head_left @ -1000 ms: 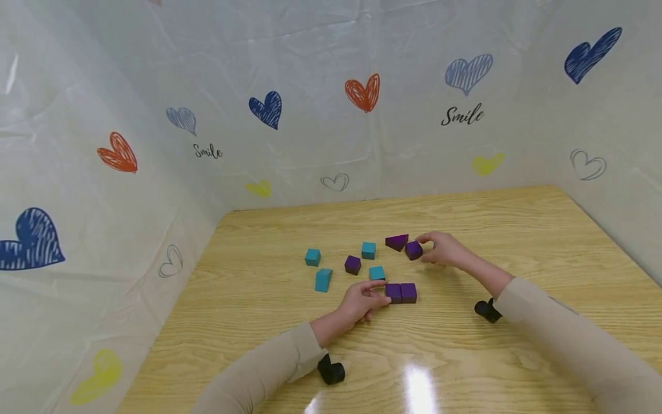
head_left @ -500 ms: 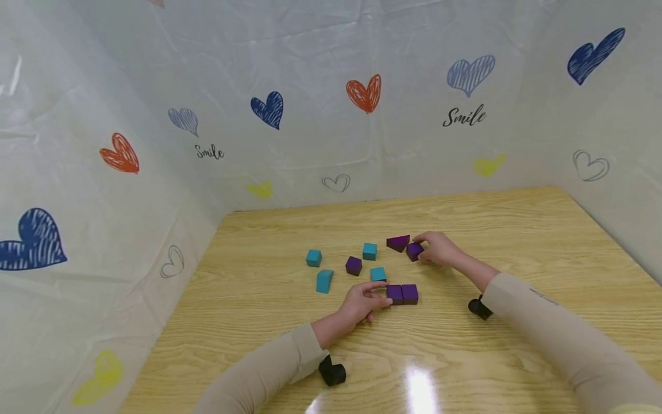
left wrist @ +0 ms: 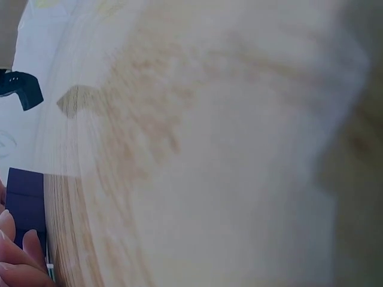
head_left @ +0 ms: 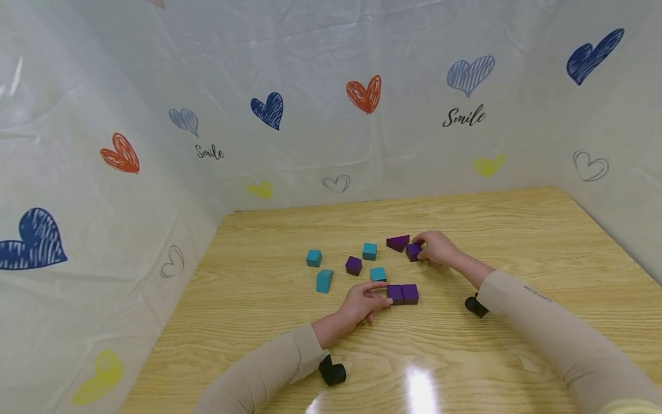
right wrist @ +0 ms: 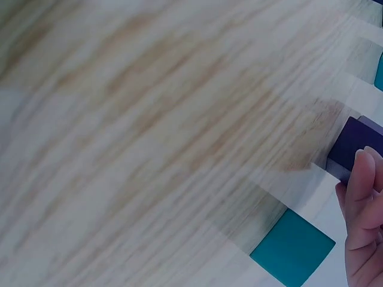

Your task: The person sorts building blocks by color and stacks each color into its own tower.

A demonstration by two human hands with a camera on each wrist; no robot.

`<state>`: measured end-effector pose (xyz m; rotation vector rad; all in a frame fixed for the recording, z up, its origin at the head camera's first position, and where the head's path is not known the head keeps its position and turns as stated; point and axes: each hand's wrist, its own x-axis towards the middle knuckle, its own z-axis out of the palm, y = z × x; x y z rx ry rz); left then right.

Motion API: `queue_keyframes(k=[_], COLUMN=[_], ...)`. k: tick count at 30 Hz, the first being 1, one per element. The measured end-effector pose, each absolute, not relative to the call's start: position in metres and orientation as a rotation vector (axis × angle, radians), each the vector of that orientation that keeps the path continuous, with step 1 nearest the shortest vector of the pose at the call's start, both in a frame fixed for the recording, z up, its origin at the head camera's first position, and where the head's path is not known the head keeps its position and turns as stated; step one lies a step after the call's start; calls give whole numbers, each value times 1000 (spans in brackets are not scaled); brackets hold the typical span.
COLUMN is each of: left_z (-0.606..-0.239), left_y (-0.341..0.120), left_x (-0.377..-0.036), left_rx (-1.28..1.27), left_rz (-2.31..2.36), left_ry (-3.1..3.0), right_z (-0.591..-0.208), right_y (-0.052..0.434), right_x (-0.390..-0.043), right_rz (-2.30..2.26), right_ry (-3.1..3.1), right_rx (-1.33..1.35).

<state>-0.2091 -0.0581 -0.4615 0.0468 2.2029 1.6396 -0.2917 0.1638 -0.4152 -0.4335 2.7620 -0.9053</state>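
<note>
Purple cube point(head_left: 413, 251) pinched in the right hand point(head_left: 437, 248), mid-table.
Left hand point(head_left: 360, 301), fingers curled, fingertips touching the purple pair point(head_left: 402, 294); wooden table point(head_left: 517, 230), heart-printed sheets point(head_left: 310, 86) behind.

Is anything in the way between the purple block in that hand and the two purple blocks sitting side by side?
Nothing visible is. The right hand grips a purple cube, and only bare table lies between it and the purple pair, which the left hand touches. The teal cube sits off to the side.

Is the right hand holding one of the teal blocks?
No, the right hand grips a purple cube beside the purple wedge; the teal blocks lie apart from it, to the left.
</note>
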Motion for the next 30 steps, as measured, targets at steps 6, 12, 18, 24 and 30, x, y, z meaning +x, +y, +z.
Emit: queue_keyframes(k=[6, 12, 18, 24, 30], left_z=[-461, -460, -459, -460, -460], left_y=[-58, -58, -58, -57, -58], left_x=[-209, -208, -207, -207, -208], left_rx=[45, 37, 49, 41, 30], left_rz=[1642, 1639, 1651, 1656, 1656], left_ry=[2204, 2207, 2200, 2197, 2190], right_z=[-417, -414, -404, -397, -391], right_y=[165, 166, 166, 166, 164], right_x=[-292, -287, -276, -263, -248], right_rz=[-891, -872, -942, -936, -915], right_ry=[2801, 2808, 2751, 2737, 2741], right_rx=[-433, -440, -426, -460, -499])
